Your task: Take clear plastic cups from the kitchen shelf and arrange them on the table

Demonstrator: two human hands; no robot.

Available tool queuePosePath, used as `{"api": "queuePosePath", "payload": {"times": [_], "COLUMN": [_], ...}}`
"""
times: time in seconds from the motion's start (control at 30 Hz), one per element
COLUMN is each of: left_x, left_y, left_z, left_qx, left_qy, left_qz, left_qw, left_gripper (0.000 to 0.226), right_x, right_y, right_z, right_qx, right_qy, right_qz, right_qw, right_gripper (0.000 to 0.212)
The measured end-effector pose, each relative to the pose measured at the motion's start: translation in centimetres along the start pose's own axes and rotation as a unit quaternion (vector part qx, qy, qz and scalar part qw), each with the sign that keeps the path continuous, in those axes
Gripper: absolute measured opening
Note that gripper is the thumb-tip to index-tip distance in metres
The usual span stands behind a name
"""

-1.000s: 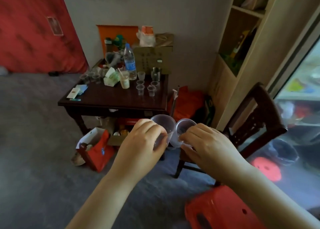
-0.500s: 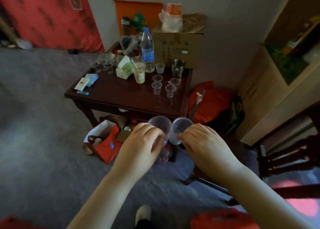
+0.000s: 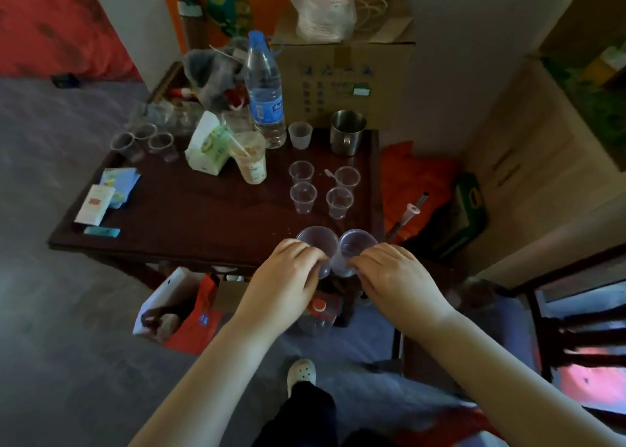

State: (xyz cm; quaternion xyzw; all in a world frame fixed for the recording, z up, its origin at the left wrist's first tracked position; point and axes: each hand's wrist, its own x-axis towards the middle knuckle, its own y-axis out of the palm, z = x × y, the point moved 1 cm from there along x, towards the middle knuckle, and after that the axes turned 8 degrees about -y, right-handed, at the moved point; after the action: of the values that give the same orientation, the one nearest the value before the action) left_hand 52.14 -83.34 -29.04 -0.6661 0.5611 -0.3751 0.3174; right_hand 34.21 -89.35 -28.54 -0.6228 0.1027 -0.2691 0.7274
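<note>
My left hand (image 3: 284, 277) grips one clear plastic cup (image 3: 318, 241) and my right hand (image 3: 396, 274) grips another clear cup (image 3: 355, 245). The two cups touch rim to rim, held just over the near right edge of the dark wooden table (image 3: 189, 219). Several clear cups stand in a two-by-two block on the table: front left cup (image 3: 302, 197), front right cup (image 3: 339, 202), back left cup (image 3: 301, 172), back right cup (image 3: 347, 177). A frosted cup (image 3: 300, 135) stands behind them.
On the table are a steel mug (image 3: 347, 131), a water bottle (image 3: 266, 91), a drink cup with straw (image 3: 249, 157), a tissue pack (image 3: 208, 145), three more clear cups (image 3: 145, 142) at the far left and cards (image 3: 95, 204). A cardboard box (image 3: 345, 74) sits behind. A dark chair (image 3: 576, 318) is at right.
I have walked closer to the table, which now looms larger and lies under my view. Both hands, each with its cup, have reached the table's near edge.
</note>
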Motion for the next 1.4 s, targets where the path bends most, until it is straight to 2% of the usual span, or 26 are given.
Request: {"api": "queuePosePath", "payload": {"times": [0.27, 0.43, 0.57, 1.07, 1.4], "left_x": [6.7, 8.7, 10.0, 11.4, 10.6], "left_y": [3.7, 6.3, 8.0, 11.1, 10.9], "left_z": [6.6, 9.2, 10.7, 14.3, 14.0], "left_qx": [-0.014, -0.019, -0.012, -0.012, -0.003], "left_qy": [-0.006, -0.019, -0.028, -0.043, -0.012], "left_qz": [0.073, 0.109, 0.126, 0.111, 0.078], "left_qw": [0.997, 0.994, 0.992, 0.993, 0.997], "left_gripper": [0.016, 0.019, 0.019, 0.028, 0.031], "right_x": [5.4, 7.7, 9.4, 9.9, 8.2], "right_y": [5.5, 8.6, 10.4, 14.7, 14.4], "right_z": [-4.3, -6.8, -7.8, -9.1, -8.7], "right_qx": [0.043, 0.042, 0.051, 0.005, 0.019], "right_qy": [0.077, 0.094, 0.111, 0.133, 0.153], "right_qz": [0.048, 0.094, 0.077, 0.102, 0.079], "right_qw": [0.995, 0.990, 0.990, 0.986, 0.985], "right_gripper": [0.025, 0.028, 0.036, 0.056, 0.044]}}
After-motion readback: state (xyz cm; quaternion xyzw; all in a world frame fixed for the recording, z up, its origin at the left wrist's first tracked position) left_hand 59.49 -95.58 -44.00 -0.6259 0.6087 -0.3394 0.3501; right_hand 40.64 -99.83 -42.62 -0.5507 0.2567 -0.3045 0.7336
